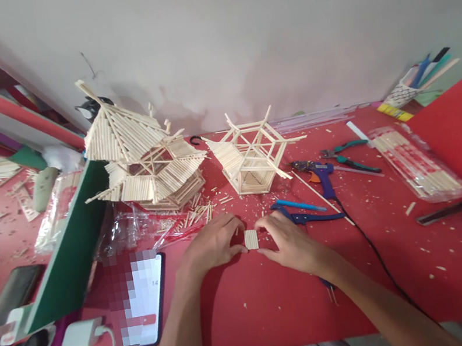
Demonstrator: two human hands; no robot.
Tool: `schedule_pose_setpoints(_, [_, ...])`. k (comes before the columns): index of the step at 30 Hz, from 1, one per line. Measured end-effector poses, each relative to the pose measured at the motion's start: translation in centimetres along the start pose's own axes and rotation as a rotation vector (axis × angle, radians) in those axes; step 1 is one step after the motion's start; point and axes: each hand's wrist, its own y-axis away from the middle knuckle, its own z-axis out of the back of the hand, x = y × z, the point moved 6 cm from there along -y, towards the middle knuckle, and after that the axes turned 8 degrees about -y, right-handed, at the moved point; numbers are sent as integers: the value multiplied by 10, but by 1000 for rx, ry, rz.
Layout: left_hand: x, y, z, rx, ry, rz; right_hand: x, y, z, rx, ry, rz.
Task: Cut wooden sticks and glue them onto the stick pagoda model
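Note:
A small ribbed square of wooden sticks lies on the red table between my hands. My left hand has its thumb and fingertips at the square's left edge. On the opposite edge are the thumb and fingers of my right hand. Behind them stands an open stick frame with one roofed panel at its left. Left of it is a larger stick model with a pointed roof and a wide lower roof.
Right of my hands lie blue cutters, a glue gun with a black cord, green-handled pliers and bagged sticks. At left are a phone, a green divider, a white charger and plastic wrap.

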Motion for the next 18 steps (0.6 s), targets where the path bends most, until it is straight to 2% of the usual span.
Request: schedule_pose_setpoints(18, [-1,0,1,-8,17,-9,0,0,-1,-2,-5,6])
